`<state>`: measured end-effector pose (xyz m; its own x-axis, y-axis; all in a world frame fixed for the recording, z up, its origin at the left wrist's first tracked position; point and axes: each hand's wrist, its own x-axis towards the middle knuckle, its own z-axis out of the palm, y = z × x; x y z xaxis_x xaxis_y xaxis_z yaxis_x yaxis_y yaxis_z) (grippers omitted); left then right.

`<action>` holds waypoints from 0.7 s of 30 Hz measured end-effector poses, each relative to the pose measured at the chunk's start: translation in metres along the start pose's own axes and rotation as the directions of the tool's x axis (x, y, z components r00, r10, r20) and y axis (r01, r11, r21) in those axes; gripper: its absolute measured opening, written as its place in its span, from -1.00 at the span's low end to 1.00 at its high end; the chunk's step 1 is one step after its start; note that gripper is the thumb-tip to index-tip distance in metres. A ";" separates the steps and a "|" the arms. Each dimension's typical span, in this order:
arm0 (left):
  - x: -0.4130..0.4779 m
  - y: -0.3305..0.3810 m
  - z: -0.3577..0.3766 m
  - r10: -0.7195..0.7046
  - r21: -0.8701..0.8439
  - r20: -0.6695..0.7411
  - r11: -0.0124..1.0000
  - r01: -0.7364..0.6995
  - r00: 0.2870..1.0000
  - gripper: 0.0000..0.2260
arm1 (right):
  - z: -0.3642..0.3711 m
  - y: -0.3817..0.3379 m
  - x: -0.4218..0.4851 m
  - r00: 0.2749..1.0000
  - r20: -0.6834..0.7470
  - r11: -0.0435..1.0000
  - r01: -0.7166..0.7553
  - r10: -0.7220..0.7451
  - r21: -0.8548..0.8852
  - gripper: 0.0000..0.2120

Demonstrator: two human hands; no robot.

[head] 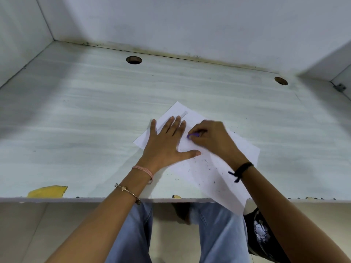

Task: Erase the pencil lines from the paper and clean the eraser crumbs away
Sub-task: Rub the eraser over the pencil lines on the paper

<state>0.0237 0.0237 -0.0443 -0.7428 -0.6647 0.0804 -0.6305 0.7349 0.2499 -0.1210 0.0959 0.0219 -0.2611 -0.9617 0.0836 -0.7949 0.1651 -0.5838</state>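
- While the right hand (212, 139) pinches the purple eraser (193, 135) in curled fingers (198, 140), the left hand (167, 145) presses flat beside it, fingers spread.
- Dark crumbs (205, 164) dot the paper (224, 179) beneath.
- It lies askew on the tabletop (95, 111), its near corner overhanging the edge.

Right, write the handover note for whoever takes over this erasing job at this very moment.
Left hand: flat, fingers spread, pressing the paper onto the desk.
Right hand: pinches the purple eraser against the sheet; motion-blurred.
Paper: lies askew, with its near corner hanging over the desk's front edge.
Done: some rubbing, judging by the eraser crumbs scattered on the sheet and desk.
Left: grey pencil lines show near the far corner; crumbs are not swept off.
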 end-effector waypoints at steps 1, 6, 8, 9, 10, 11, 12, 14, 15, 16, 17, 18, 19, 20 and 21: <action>0.000 0.000 0.000 -0.004 -0.012 0.010 1.000 0.004 1.000 -0.02 | -0.004 0.005 0.006 0.997 -0.073 0.999 -0.033 0.034 0.009 -0.90; 0.000 0.001 0.000 0.000 0.014 -0.011 1.000 0.000 1.000 0.01 | 0.007 -0.006 -0.005 0.998 0.035 0.998 0.055 -0.054 -0.031 -0.92; 0.000 0.000 -0.001 -0.004 0.008 0.001 1.000 0.004 1.000 0.00 | 0.002 0.001 0.000 1.000 0.005 1.000 0.014 -0.014 -0.027 -0.91; 0.000 0.001 -0.002 -0.006 -0.001 0.010 1.000 0.006 1.000 -0.02 | -0.002 0.006 0.006 0.998 -0.060 0.999 -0.025 0.024 -0.022 -0.90; -0.001 0.001 -0.002 -0.009 -0.009 0.015 1.000 0.009 1.000 -0.04 | -0.004 0.008 0.009 0.994 -0.104 0.999 -0.048 0.046 -0.025 -0.90; -0.001 0.001 -0.002 -0.010 -0.015 0.014 1.000 0.010 1.000 -0.05 | -0.004 0.007 0.009 0.993 -0.111 0.999 -0.044 0.040 -0.027 -0.90; 0.000 0.001 -0.002 -0.007 -0.013 0.009 1.000 0.007 1.000 -0.04 | -0.001 0.003 0.005 0.997 -0.079 0.999 -0.016 0.013 -0.037 -0.90; -0.001 0.001 0.000 0.000 0.003 0.001 1.000 0.000 1.000 -0.01 | 0.005 -0.004 -0.005 0.997 0.041 0.997 0.068 -0.066 -0.049 -0.91; -0.001 0.001 -0.001 -0.002 0.002 0.004 1.000 0.002 1.000 -0.01 | 0.005 -0.002 -0.005 0.996 0.052 0.997 0.071 -0.068 -0.044 -0.92; -0.001 0.001 -0.001 -0.005 -0.004 0.011 1.000 0.005 1.000 -0.02 | 0.002 0.002 -0.001 0.999 0.013 0.998 0.040 -0.039 -0.040 -0.92; -0.001 0.001 -0.002 -0.007 -0.012 0.016 1.000 0.007 1.000 -0.03 | -0.001 0.005 0.003 0.999 -0.054 1.000 0.006 -0.008 -0.027 -0.91; -0.001 0.001 -0.002 -0.009 -0.015 0.015 1.000 0.009 1.000 -0.03 | -0.002 0.006 0.006 0.995 -0.101 1.000 -0.015 0.013 -0.022 -0.91; -0.001 0.001 -0.002 -0.008 -0.012 0.010 1.000 0.008 1.000 -0.03 | 0.000 0.005 0.006 0.994 -0.110 1.000 -0.013 0.011 -0.021 -0.91; 0.000 0.001 -0.002 -0.004 -0.003 0.003 1.000 0.004 1.000 -0.01 | 0.003 0.001 0.003 0.997 -0.076 0.999 0.011 -0.013 -0.030 -0.91; 0.000 0.001 -0.001 -0.002 0.006 0.001 1.000 0.002 1.000 0.01 | 0.007 -0.002 -0.001 0.998 -0.011 0.998 0.057 -0.057 -0.039 -0.92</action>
<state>0.0234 0.0238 -0.0432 -0.7420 -0.6657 0.0792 -0.6330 0.7345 0.2445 -0.1153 0.0949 0.0176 -0.2209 -0.9672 0.1257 -0.8291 0.1184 -0.5464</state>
